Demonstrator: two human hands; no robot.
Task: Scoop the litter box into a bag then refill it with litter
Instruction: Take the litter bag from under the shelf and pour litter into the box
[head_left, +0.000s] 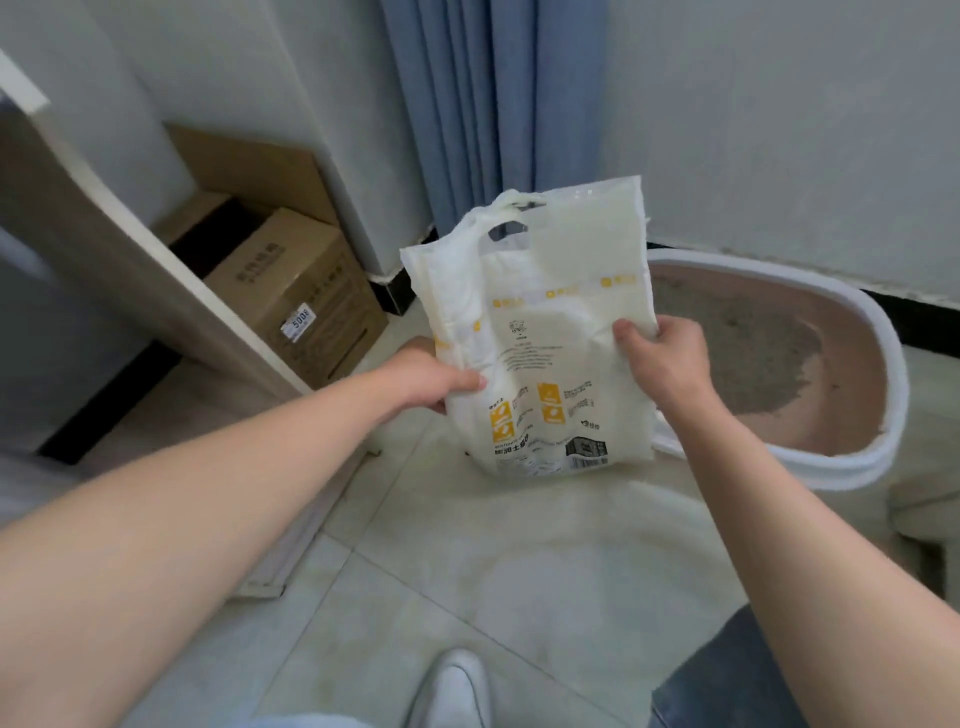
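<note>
- We judge the step in hand to be the refill: both our hands are on the litter bag (545, 322), which stands upright just left of the litter box (896, 374), overlapping its left rim from this view.
- Our left hand (441, 382) grips the bag's left edge about halfway up, thumb on the printed face and the other fingers hidden behind it.
- Our right hand (662, 358) grasps the right edge at much the same height, fingers curled around the side.
- We cannot tell whether the bag's base rests on the floor (519, 561) or hangs just above it, nor whether its top, with the cut-out handle, is already open.
- The box sits on the floor by the wall. Its grey litter (753, 353) is spread unevenly, with bare pinkish bottom showing towards the near right side.
- Next, we think, the bag needs an opening at the top if it lacks one. Then we lift it over the rim and tip it slowly, so the grains land in the bare patch and not on the floor.
- The sack looks soft and slumped, so a firm two-handed hold should steady the pour.
</note>
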